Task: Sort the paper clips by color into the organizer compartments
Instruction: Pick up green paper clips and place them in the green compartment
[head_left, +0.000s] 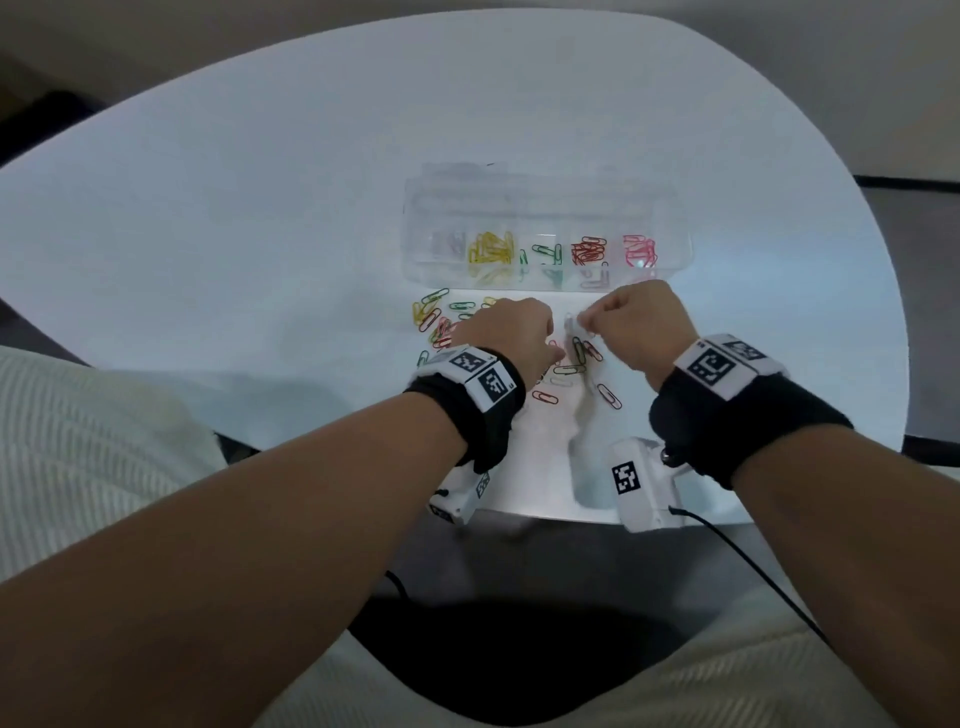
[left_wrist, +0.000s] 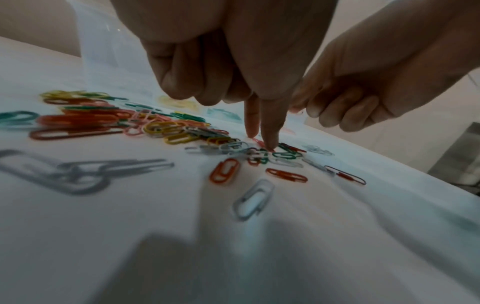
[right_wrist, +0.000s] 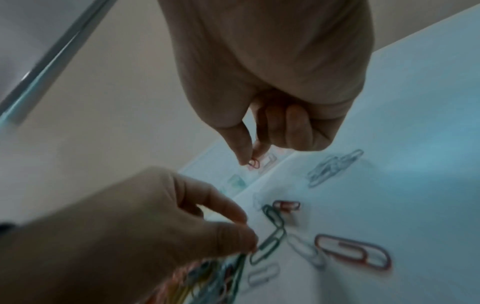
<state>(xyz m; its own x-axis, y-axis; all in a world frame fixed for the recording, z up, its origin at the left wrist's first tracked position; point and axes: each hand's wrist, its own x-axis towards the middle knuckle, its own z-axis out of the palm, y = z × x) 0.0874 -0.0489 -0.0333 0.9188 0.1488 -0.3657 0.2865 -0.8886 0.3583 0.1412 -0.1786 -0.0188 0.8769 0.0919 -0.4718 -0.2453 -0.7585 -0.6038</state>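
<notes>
A person is sitting at a rounded white table (head_left: 260, 208), seen from above, with both forearms reaching forward over it. Each wrist is wearing a black band carrying a white block printed with square black-and-white markers.

A clear plastic organizer (head_left: 545, 192) is lying on the table beyond the hands, its lid open. Its row of compartments is holding sorted clips: pale ones at the far left, then yellow clips (head_left: 491, 248), green, red clips (head_left: 588, 250) and pink clips (head_left: 640, 250) at the far right.

Between the organizer and the person, a loose pile of mixed paper clips (head_left: 434, 319) is spreading across the table, with red, green, yellow, pink and white ones tangled together. A few are lying apart nearer the table edge, among them a white clip (left_wrist: 253, 199) and an orange clip (left_wrist: 224, 170).

The left hand (head_left: 511, 330) is reaching down into the pile. Its index finger and thumb are extending to the tabletop among the clips while the other fingers are curling into the palm; whether it is actually gripping a clip cannot be told.

The right hand (head_left: 636, 322) is hovering above the table just in front of the organizer, beside the left hand. Its thumb and index fingertip are pinching a small red paper clip (right_wrist: 254, 163), the remaining fingers folding in.
</notes>
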